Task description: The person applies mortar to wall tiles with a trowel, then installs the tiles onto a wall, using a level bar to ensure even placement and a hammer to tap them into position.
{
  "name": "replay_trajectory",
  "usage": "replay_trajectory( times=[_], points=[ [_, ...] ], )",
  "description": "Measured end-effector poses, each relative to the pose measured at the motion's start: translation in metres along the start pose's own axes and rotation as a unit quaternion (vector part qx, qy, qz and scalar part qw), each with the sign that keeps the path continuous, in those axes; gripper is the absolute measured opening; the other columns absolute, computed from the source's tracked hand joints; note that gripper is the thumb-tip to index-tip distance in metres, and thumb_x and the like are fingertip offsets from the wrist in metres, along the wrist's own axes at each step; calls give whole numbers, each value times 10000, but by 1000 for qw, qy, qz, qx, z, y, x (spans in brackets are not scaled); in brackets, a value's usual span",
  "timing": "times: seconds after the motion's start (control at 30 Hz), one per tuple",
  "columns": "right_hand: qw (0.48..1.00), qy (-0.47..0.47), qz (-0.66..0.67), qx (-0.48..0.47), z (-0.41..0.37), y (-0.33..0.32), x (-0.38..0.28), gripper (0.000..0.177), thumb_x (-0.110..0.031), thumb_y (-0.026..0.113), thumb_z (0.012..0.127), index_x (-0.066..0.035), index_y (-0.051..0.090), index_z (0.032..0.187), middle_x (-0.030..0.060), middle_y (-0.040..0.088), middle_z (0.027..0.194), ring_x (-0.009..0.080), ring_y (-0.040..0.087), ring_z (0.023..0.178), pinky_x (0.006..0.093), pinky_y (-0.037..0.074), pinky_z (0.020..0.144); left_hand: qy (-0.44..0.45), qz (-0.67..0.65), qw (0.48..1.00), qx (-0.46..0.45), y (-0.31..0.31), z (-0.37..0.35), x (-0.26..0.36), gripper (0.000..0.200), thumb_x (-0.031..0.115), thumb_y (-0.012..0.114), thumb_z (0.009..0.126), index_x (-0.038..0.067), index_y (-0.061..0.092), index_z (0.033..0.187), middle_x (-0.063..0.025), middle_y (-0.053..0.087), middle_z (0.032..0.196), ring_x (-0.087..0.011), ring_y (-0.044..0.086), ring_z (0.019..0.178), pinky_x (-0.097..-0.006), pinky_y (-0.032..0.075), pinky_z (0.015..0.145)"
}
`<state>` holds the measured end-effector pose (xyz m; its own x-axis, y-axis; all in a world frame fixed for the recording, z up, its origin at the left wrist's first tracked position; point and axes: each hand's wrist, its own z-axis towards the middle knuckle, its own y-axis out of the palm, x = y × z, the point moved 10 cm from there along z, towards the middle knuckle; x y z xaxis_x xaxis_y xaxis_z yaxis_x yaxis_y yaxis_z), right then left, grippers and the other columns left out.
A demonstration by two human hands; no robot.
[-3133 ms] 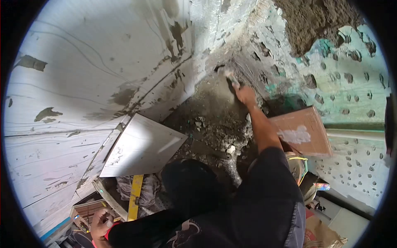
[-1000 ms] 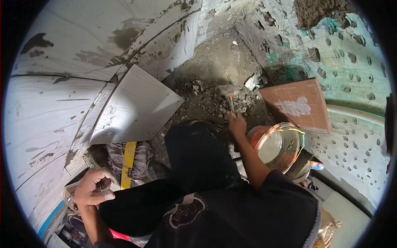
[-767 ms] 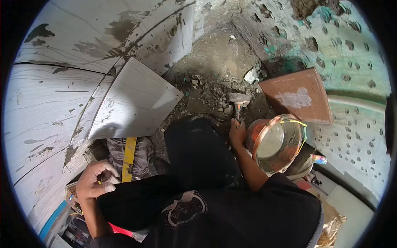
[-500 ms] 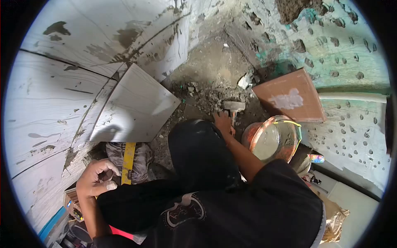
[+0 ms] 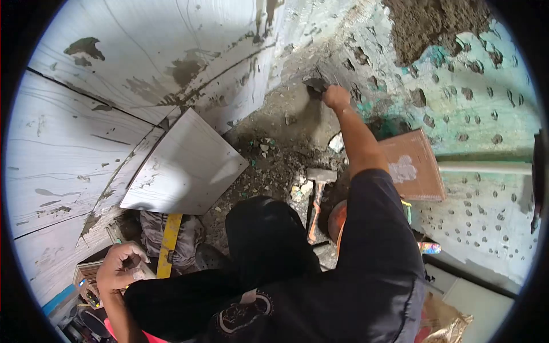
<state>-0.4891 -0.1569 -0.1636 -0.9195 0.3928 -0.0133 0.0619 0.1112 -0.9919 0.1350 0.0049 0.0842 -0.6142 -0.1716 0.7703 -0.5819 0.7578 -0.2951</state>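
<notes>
My right hand (image 5: 336, 98) is stretched out to the wall corner, closed round the handle of a trowel. The dark blade of the trowel (image 5: 314, 83) is at the corner, near the grey mortar surface; whether it touches cannot be made out. My left hand (image 5: 121, 266) is beside my bent leg at lower left, fingers curled with a gap to the thumb and nothing visible in it. On the rubble floor below my right arm lies a hammer (image 5: 315, 208) with an orange and black handle. A bucket (image 5: 337, 220) is mostly hidden behind my right sleeve.
A white tile (image 5: 186, 166) leans at the left wall, and a brown-backed tile (image 5: 416, 166) leans at the pitted green wall (image 5: 474, 114). A yellow level or straightedge (image 5: 169, 243) lies by my left leg. Broken debris (image 5: 269, 163) covers the floor between the tiles.
My right hand has moved from beside the hammer up to the corner, now with the trowel. My right arm now covers most of the bucket. My left hand stays curled near my leg.
</notes>
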Motion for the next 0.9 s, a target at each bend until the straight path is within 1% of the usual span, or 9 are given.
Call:
replay_trajectory(
  times=[0.1, 0.2, 0.23, 0.3, 0.43, 0.57, 0.67, 0.7, 0.9],
  points=[
    [998, -23, -29, -43, 13, -42, -4, 374, -335, 589, 741, -44, 628, 973, 179, 623, 971, 341, 587, 923, 418, 468, 819, -14, 2, 1000, 1, -1, 1, -6, 463, 443, 697, 629, 17, 580, 768, 13, 451, 599, -60, 360, 490, -234, 255, 460],
    [985, -70, -84, -130, 37, -38, -10, 364, -297, 595, 717, -36, 630, 969, 180, 617, 990, 335, 588, 928, 413, 468, 821, -52, 9, 999, -8, -7, 3, -24, 443, 414, 705, 642, 13, 574, 775, 8, 483, 630, -55, 395, 509, -224, 284, 470],
    [988, -77, -70, -112, 41, -38, -15, 352, -290, 592, 714, -36, 635, 954, 181, 618, 988, 335, 589, 926, 413, 470, 817, 14, -9, 1000, 3, -8, 7, -13, 406, 374, 713, 653, 15, 572, 777, 16, 470, 600, -50, 398, 489, -213, 283, 456],
    [993, -87, -44, -71, 55, -44, -20, 328, -278, 587, 708, -37, 644, 924, 184, 618, 982, 337, 592, 922, 411, 475, 809, -16, -25, 1000, -2, -4, 11, -8, 396, 357, 719, 653, 13, 570, 779, 20, 454, 589, -47, 392, 479, -208, 280, 449],
    [965, -137, -147, -167, 72, -34, -32, 276, -163, 549, 684, -47, 656, 910, 171, 624, 993, 320, 595, 948, 393, 488, 802, -49, -56, 997, -14, 3, 19, -9, 409, 358, 730, 644, 7, 565, 777, 23, 440, 579, -47, 377, 469, -210, 274, 440],
    [985, -106, -100, -95, 66, -57, -46, 251, -153, 544, 677, -47, 664, 871, 167, 631, 968, 317, 605, 924, 389, 490, 794, -52, -58, 997, -1, 0, 23, -8, 428, 376, 733, 639, 6, 565, 772, 24, 444, 590, -36, 381, 484, -205, 272, 446],
    [959, -157, -169, -163, 73, -31, -40, 242, -157, 547, 677, -50, 668, 857, 160, 635, 963, 313, 605, 925, 387, 491, 788, -38, -48, 998, 5, 2, 27, -5, 440, 393, 731, 635, 7, 565, 767, 33, 428, 582, -29, 360, 481, -206, 251, 446],
    [982, -119, -97, -112, 71, -47, -40, 235, -160, 553, 673, -54, 670, 847, 157, 642, 936, 316, 610, 910, 386, 495, 771, -41, -44, 998, 10, -1, 25, -8, 445, 399, 730, 635, 7, 565, 766, 34, 425, 585, -28, 353, 482, -207, 245, 446],
    [975, -125, -107, -151, 77, -30, -43, 249, -176, 560, 677, -52, 665, 866, 160, 634, 962, 316, 611, 911, 376, 494, 771, -25, -39, 999, 20, -4, 23, -12, 407, 380, 714, 653, 19, 554, 750, 41, 401, 587, -31, 330, 484, -212, 231, 450]
  ],
)
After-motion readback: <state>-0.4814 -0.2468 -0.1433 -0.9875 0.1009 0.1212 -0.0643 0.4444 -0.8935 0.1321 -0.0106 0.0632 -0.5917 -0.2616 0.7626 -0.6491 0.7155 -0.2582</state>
